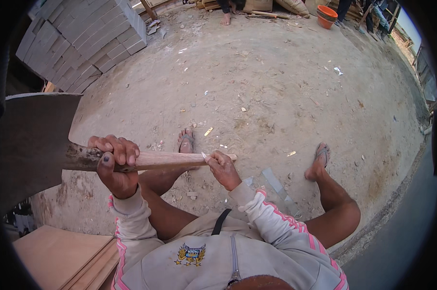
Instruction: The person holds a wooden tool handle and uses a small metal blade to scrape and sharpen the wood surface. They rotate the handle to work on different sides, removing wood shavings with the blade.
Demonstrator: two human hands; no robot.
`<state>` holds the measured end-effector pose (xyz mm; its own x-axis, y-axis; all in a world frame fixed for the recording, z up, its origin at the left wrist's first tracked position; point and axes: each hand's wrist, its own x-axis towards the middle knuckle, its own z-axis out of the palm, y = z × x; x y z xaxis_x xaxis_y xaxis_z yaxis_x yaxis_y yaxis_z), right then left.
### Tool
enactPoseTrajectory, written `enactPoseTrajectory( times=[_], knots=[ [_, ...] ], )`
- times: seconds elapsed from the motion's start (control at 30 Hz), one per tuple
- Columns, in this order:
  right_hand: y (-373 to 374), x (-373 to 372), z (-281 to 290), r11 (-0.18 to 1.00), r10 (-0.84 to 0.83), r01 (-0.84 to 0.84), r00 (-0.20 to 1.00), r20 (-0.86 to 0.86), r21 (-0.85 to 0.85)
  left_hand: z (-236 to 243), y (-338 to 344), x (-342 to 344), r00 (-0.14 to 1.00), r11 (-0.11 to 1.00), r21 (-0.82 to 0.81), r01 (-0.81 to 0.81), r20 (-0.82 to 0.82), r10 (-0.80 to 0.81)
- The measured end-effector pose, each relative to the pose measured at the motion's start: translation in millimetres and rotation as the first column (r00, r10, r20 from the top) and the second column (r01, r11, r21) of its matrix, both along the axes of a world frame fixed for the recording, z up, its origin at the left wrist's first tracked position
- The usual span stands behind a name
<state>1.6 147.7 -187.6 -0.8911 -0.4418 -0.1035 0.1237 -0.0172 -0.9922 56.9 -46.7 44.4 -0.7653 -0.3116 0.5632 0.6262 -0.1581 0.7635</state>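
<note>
Here, the left hand (116,176) and right hand (223,169) grip a grey-bladed shovel (32,140), pale-handled, its socket (83,158) mottled.

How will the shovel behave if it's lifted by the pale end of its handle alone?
The shovel likely feels blade-heavy, its broad grey blade sitting at one end. The straight wooden handle looks stiff. It may twist, as the blade spreads wide of that slim handle.
</note>
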Motion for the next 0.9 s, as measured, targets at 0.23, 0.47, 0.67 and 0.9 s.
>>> enactPoseTrajectory(
  times=[0.23, 0.47, 0.67, 0.9],
  knots=[
    [0.0, 2.9, 0.0, 1.000, -0.003, 0.003, 0.999, 0.038, 0.015, 7.0, 5.1, 10.0, 0.988, 0.988, 0.025, -0.155, -0.014, 0.156],
    [-11.0, 10.4, 39.7, 0.987, -0.045, 0.022, 0.988, -0.144, -0.162, 7.6, 5.3, 13.1, 0.983, 0.984, -0.018, -0.179, 0.047, 0.179],
    [2.7, -2.7, -8.6, 0.999, -0.035, 0.038, 0.994, 0.108, -0.025, 10.3, -7.3, 7.1, 0.986, 0.987, -0.042, -0.153, 0.058, 0.155],
    [-2.2, -1.2, -0.2, 0.990, -0.016, 0.018, 1.000, 0.014, -0.139, 11.8, -1.1, 10.8, 0.975, 0.977, -0.069, -0.204, 0.073, 0.209]
  ],
)
